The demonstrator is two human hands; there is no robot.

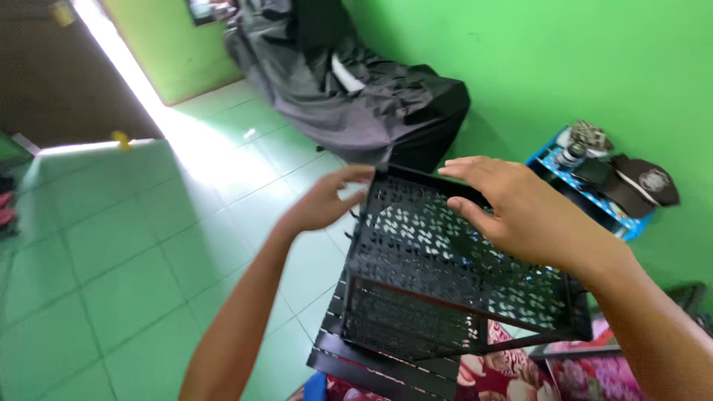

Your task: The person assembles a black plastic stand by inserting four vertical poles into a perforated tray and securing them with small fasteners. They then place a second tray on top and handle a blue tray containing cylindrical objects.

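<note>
Both hands hold up a black perforated metal rack (pixel 445 260) over the green tiled floor (pixel 111 260). The left hand (pixel 323 200) pinches the rack's far left corner; the right hand (pixel 520 215) curls over its upper rim, fingers closed on the edge. The rack is lifted and tilted, not yet set down anywhere; one shelf panel faces the camera, a second sits below it, and slatted black pieces (pixel 386 364) lie underneath, perhaps more panels. Count: one rack, two hands, one grey cloth-covered bulk (pixel 349 89) by the wall, one blue stand (pixel 587 186) bearing one dark cap (pixel 646 182).
</note>
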